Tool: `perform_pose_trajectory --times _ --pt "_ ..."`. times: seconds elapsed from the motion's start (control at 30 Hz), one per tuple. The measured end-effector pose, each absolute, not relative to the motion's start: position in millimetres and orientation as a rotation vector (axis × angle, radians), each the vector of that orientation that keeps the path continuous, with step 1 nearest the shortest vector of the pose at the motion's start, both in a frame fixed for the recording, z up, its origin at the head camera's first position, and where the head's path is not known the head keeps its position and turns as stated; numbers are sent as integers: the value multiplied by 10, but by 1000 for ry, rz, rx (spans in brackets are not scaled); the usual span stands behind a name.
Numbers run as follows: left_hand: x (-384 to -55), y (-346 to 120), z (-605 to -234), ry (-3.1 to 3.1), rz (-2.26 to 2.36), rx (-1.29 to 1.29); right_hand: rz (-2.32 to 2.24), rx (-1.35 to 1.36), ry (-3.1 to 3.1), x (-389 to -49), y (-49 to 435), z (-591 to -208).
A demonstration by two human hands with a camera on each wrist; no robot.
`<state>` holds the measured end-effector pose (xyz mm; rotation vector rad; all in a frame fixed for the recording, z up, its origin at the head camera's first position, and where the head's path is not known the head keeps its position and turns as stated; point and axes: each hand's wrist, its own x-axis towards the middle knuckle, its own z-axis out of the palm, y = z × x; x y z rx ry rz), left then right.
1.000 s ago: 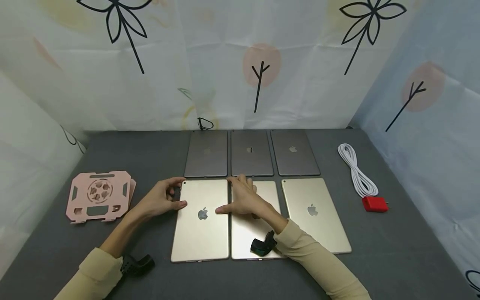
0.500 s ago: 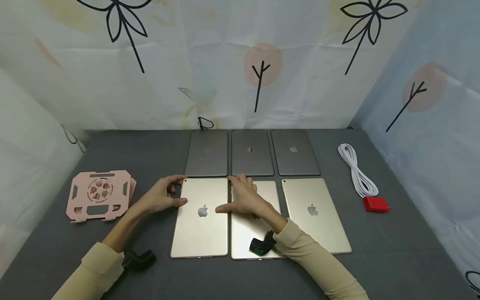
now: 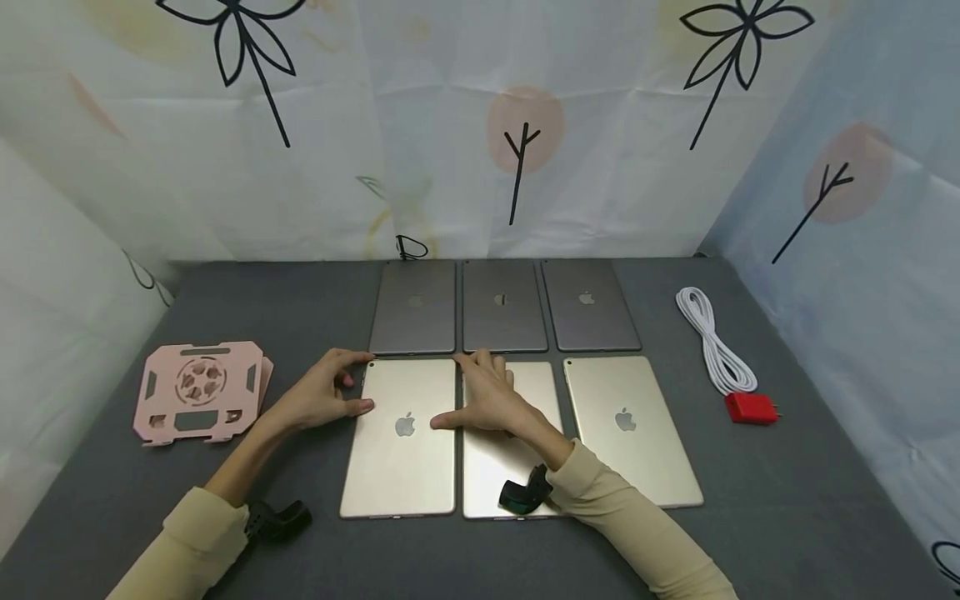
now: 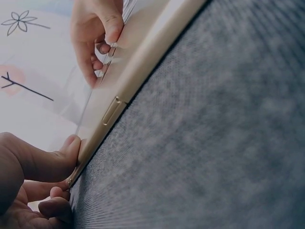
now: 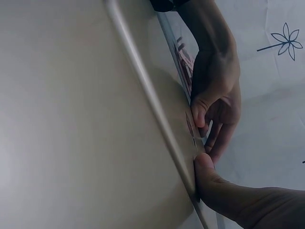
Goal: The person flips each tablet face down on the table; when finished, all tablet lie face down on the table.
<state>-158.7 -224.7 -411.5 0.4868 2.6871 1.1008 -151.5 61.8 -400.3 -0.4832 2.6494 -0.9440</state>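
A gold tablet point(image 3: 401, 471) lies back up on the grey table, its apple logo showing. My left hand point(image 3: 317, 393) holds its upper left corner, thumb on the back near the side edge and index finger at the top corner. My right hand point(image 3: 491, 398) spans the upper right corner, with its thumb on the back and index finger at the top edge. That hand partly covers a second gold tablet point(image 3: 510, 479). In the left wrist view, the left thumb point(image 4: 69, 152) presses at the tablet's edge point(image 4: 112, 110).
Another gold tablet point(image 3: 630, 425) lies to the right. Behind are three grey tablets point(image 3: 415, 321) in a row. Pink slotted plates point(image 3: 198, 392) lie at the left. A white cable point(image 3: 716, 342) and red charger plug point(image 3: 752, 408) lie at the right.
The held gold tablet has shifted slightly away from me, its near edge now roughly level with the middle gold tablet's. Both hands keep nearly the same places on it.
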Motion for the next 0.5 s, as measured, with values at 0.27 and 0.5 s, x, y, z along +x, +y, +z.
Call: perform_pose_trajectory --times 0.27,0.5 --pt "-1577 -2276 -4117 2678 1084 528 -905 -511 2641 -1517 632 -4027" --pt "-1561 -2314 -4131 2682 1089 549 -860 -549 2648 -1525 658 -4043"
